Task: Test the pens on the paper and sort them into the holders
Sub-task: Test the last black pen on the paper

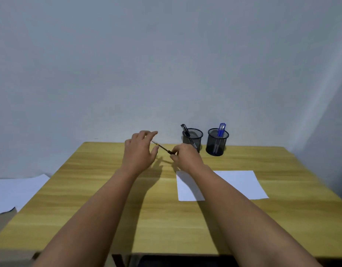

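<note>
A thin dark pen (163,147) with a pale tip slants up to the left above the far middle of the wooden table (108,199). My right hand (185,154) pinches its lower end. My left hand (140,149) hovers beside the tip with fingers spread and relaxed, holding nothing. A white sheet of paper (237,183) lies on the table's right half, partly under my right forearm. Two black mesh holders stand at the back: the left holder (193,138) has a black pen (185,129), the right holder (217,141) has a blue pen (221,130).
More white sheets (16,191) lie on a lower surface off the table's left edge. A plain grey wall rises right behind the holders. The table's front edge runs along the bottom of the view.
</note>
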`<state>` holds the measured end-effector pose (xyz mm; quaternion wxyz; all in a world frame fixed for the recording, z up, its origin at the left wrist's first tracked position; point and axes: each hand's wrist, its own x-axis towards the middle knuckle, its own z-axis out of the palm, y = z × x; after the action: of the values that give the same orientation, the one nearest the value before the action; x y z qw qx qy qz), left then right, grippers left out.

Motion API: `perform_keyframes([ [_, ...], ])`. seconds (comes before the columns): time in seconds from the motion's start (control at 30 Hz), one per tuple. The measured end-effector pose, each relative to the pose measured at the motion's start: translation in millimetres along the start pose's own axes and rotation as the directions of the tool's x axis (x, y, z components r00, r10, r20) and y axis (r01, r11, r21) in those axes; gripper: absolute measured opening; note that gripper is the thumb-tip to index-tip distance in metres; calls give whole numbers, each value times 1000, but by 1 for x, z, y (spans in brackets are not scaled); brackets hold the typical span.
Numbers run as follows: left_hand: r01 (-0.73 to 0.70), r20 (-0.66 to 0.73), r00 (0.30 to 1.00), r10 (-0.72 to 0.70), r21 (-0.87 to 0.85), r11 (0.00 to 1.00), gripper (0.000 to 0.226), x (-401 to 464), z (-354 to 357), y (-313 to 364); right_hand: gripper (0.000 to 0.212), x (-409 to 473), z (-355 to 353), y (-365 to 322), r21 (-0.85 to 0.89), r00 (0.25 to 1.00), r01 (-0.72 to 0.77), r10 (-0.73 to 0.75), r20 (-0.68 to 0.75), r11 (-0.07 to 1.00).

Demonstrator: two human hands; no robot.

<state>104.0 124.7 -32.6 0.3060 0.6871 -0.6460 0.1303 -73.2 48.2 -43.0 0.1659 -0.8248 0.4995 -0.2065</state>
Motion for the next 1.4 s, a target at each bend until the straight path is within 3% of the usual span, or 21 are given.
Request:
perform_keyframes([
  [0.07,84,-6,996,-86,-146,986,49,0,0,16,13,-7,-14,15,146,994,-101,107,-33,984],
  [0.13,146,38,989,-141,-287,947,43,-2,5,29,20,-16,-29,25,342,980,-164,191,-47,925],
  [0.23,203,144,977,-157,-402,893,36,-5,16,51,14,-29,-52,30,646,963,-222,270,26,730],
  [0.33,262,262,954,-146,-494,829,43,-4,22,77,20,-37,-68,31,805,953,-267,268,140,530],
  [0.4,277,317,942,-107,-561,780,50,-4,24,92,26,-36,-69,33,837,950,-277,263,167,472],
  [0.5,283,338,939,-64,-653,702,43,-1,27,107,29,-34,-66,40,854,946,-282,272,174,437],
  [0.73,278,364,928,-83,-527,803,47,3,45,138,35,-23,-58,43,869,841,-377,511,176,321],
  [0.9,390,427,892,-144,-571,723,52,11,45,137,36,-8,-52,33,876,812,-359,570,122,323],
  [1.03,457,472,866,-168,-609,648,46,0,46,124,34,-3,-69,76,938,657,-315,746,107,143],
  [1.1,408,398,892,-213,-511,756,47,-8,49,107,42,-8,-78,98,912,656,-327,754,29,249],
  [1.2,344,256,920,-297,-161,925,42,-13,56,73,45,-19,-75,113,837,748,-281,653,-116,470],
  [1.3,232,206,942,-266,175,957,36,-19,60,40,35,-30,-68,133,755,798,-217,558,-228,619],
  [1.4,158,203,952,-229,316,936,37,-27,69,13,22,-43,-68,154,757,789,-207,563,-245,619],
])
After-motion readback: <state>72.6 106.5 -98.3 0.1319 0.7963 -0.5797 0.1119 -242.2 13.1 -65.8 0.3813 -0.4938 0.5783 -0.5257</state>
